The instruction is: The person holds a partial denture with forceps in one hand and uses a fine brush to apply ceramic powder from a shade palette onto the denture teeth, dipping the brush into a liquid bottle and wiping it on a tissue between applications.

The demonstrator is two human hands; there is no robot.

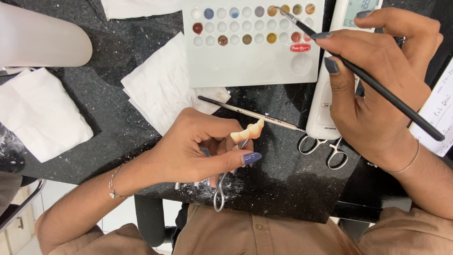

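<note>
Across the dark speckled counter lie white tissues, spread beside the work, likely for blotting. White palette sits at the far edge, wells of brown, blue and red stain turned toward the right hand, within brush reach. White device lies just right of the palette; scissor-type forceps rest at its near end. A spare brush lies on the counter between palette and left hand.

Right hand: closed in a pen grip on a black brush, wrist cocked, bristle tip over the palette's upper right wells.

Left hand: fingers curled shut around a metal clamp, loop handle hanging below the palm. The clamp carries a cream tooth bridge, raised just above the thumb, facing up, presumably for access.
</note>
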